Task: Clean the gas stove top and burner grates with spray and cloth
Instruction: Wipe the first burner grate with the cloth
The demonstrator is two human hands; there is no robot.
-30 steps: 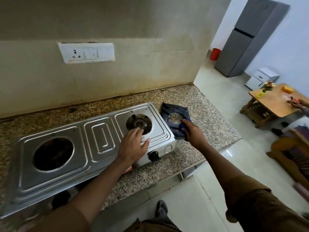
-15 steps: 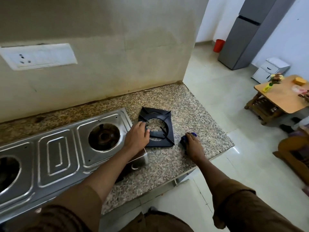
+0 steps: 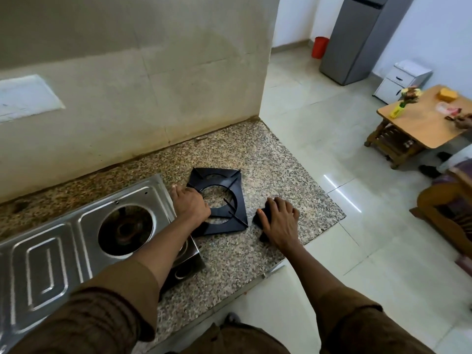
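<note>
A steel gas stove top (image 3: 63, 251) lies on the granite counter (image 3: 281, 180), its right burner hole (image 3: 126, 229) bare of any grate. A black square burner grate (image 3: 227, 195) lies flat on the counter just right of the stove. My left hand (image 3: 190, 204) grips the grate's left edge. My right hand (image 3: 279, 221) rests on a dark cloth (image 3: 263, 215) on the counter, right of the grate, fingers spread over it. No spray bottle is in view.
A tiled wall (image 3: 153, 85) backs the counter and ends at its right corner. The counter's front and right edges drop to a tiled floor (image 3: 332, 123). A wooden table (image 3: 421, 123), grey fridge (image 3: 362, 39) and red bin (image 3: 319, 47) stand further off.
My left hand left the stove top and took hold of the grate's left edge. My right hand slid off the grate with the cloth onto the counter to its right. The view swung right.
</note>
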